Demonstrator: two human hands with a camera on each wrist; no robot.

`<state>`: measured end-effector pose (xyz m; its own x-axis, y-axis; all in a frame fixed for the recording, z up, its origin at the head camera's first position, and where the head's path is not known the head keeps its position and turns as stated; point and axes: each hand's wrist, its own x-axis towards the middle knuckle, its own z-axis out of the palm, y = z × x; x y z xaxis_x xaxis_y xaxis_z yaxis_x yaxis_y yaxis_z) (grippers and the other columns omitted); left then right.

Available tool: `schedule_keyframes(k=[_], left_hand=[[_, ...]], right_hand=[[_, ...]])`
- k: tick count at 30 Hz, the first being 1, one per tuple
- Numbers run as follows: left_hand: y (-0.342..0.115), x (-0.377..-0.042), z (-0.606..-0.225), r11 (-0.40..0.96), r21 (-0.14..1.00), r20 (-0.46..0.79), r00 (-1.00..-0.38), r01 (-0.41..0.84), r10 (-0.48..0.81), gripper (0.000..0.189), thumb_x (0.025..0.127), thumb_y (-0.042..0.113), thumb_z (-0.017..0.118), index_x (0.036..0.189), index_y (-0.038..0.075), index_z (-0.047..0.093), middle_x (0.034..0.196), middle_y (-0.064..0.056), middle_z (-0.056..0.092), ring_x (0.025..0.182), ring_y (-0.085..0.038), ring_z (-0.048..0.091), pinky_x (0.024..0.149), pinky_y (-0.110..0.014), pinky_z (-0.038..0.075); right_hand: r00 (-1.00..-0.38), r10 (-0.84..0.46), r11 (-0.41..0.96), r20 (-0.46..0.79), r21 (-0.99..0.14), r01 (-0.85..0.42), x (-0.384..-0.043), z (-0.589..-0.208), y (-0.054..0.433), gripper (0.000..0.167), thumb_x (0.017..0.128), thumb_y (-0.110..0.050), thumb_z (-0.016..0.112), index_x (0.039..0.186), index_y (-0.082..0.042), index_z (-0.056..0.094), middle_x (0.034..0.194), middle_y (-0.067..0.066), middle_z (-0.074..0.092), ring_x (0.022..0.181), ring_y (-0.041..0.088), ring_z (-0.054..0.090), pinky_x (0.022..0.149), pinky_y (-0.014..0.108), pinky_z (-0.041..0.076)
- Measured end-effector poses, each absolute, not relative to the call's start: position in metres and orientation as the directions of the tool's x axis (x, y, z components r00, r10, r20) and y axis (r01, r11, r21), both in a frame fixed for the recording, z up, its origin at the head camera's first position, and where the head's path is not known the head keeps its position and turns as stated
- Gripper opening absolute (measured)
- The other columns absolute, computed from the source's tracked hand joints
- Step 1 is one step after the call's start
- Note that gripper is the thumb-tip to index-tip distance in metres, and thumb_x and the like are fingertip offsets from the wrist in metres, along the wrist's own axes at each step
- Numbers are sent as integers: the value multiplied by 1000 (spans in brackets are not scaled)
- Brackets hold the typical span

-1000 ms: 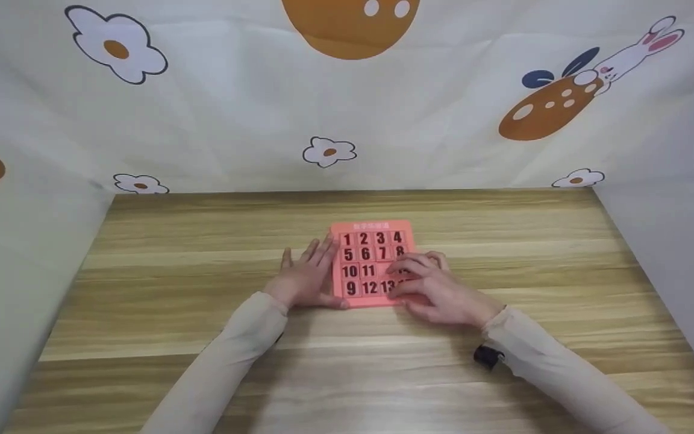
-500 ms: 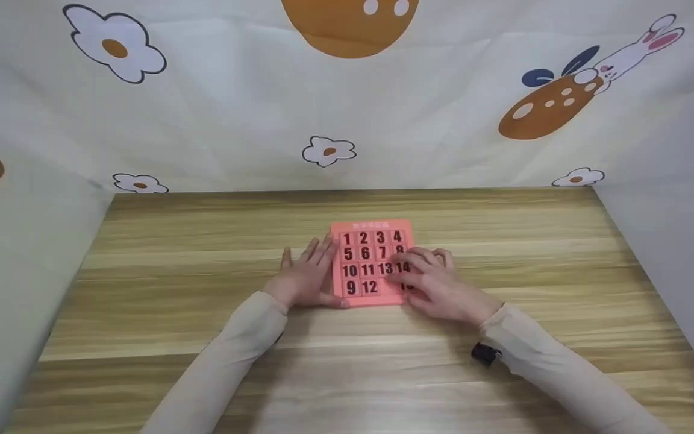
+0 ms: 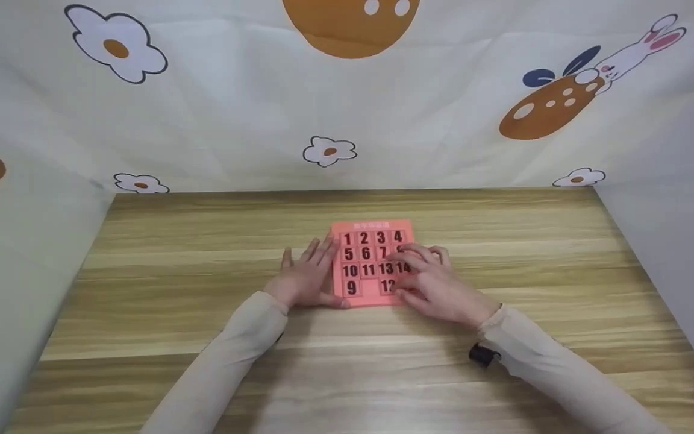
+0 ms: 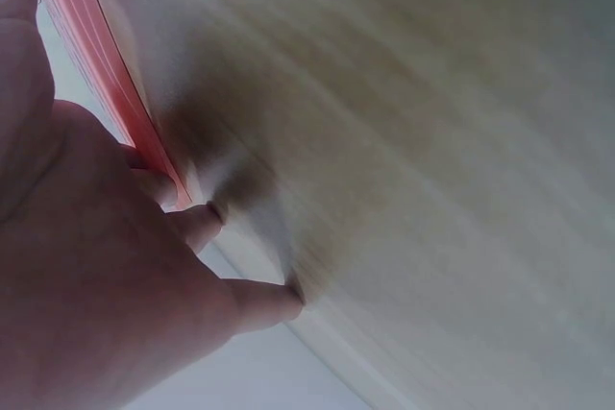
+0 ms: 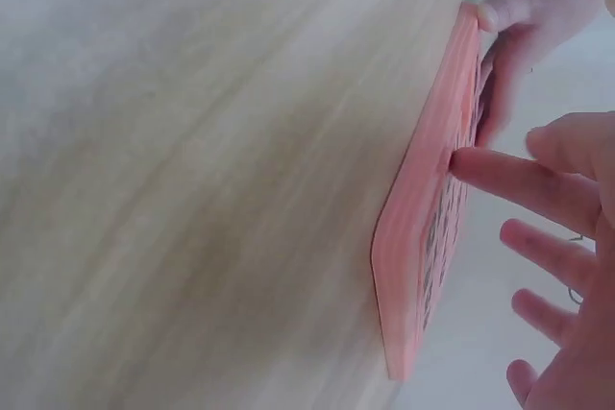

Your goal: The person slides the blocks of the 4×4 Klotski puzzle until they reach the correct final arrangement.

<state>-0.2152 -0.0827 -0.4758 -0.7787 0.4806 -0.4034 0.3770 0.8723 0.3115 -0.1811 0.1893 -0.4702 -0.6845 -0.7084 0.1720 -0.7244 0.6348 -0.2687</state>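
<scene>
A pink sliding number puzzle (image 3: 371,302) lies flat on the table, its numbered tiles in rows. Along its left side rests my left hand (image 3: 306,280), fingers spread and thumb at the near left corner; the left wrist view shows this hand beside the puzzle's edge (image 4: 115,84). My right hand (image 3: 440,289) is over the right side, hiding the tiles at the near right. In the right wrist view one extended finger (image 5: 524,184) touches the puzzle's face, while the other fingers stay raised. Tile 12 (image 3: 387,286) sits by that hand's fingertips, with a gap to its left.
The wood-grain table (image 3: 202,241) extends around the puzzle on all sides. A pale cloth wall (image 3: 232,90) printed with flowers and a rabbit stands behind it, and plain side walls (image 3: 672,241) border left and right. A black band (image 3: 483,355) hangs at the right wrist.
Tile 13 has moved up from the near row into the gap above. Tile 12 has then slid right, leaving a gap between it and 9. The left hand has stayed put.
</scene>
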Motion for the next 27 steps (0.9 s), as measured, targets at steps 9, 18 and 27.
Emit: schedule_keyframes(k=[9, 18, 27], left_hand=[[-83, -215, -475, 873, 297, -397, -781, 388, 482, 119, 76, 70, 64, 156, 10, -2, 160, -7, -11, 145, -30, -5, 109, -66, -2], [-82, -215, -475, 868, 309, -380, -785, 389, 488, 117, 77, 66, 66, 156, 8, 1, 161, -8, -7, 146, -30, -4, 108, -68, 0], [-83, -215, -475, 871, 303, -387, -785, 387, 483, 118, 77, 67, 66, 156, 8, 1, 161, -8, -6, 146, -31, -3, 108, -68, 1]], right_hand=[[-646, -751, 594, 135, -289, -751, -184, -476, 180, 37, 91, -25, 63, 126, -13, 64, 143, 10, 47, 134, 35, 35, 104, 59, 25], [-653, -751, 609, 100, -277, -743, -188, -475, 171, 41, 92, -24, 61, 131, -12, 60, 144, 9, 47, 133, 32, 35, 102, 54, 26], [-649, -755, 610, 94, -265, -747, -191, -477, 171, 47, 92, -24, 61, 136, -10, 55, 144, 11, 46, 134, 35, 36, 102, 57, 27]])
